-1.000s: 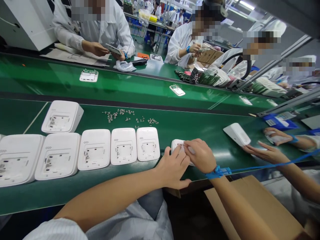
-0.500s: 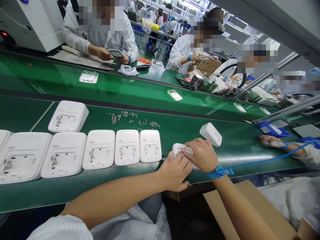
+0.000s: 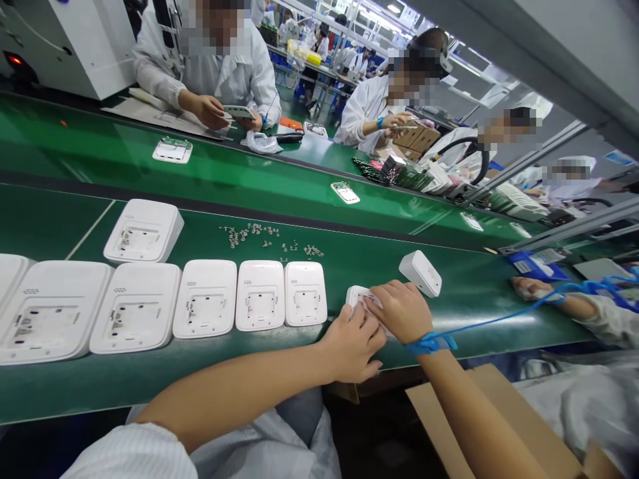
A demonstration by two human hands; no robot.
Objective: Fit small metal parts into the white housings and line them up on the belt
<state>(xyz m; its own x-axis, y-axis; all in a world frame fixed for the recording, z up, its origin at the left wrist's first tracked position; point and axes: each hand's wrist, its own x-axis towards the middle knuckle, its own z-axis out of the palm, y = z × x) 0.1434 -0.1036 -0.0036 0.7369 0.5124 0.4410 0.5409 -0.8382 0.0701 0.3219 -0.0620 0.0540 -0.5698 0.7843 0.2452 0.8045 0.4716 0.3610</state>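
Note:
My left hand and my right hand are both closed on a white plastic device housing at the bench's front edge. Their curled fingers press into its recessed face and cover most of it. Anything small between the fingertips is hidden. A blue wrist strap circles my right wrist. To the left, several similar white housings lie in a row, recessed faces up. One more housing sits behind the row, and another rests tilted beyond my right hand. Tiny metal pieces are scattered behind the row.
A green conveyor belt carries white panels with circuit boards. Co-workers sit across it. At right, a co-worker's hand rests near a blue bin. An open cardboard box stands below the bench edge, beside my right forearm.
The panels on the conveyor have moved slightly left. My view has shifted a little. Both hands stay on the same housing with barely any finger movement.

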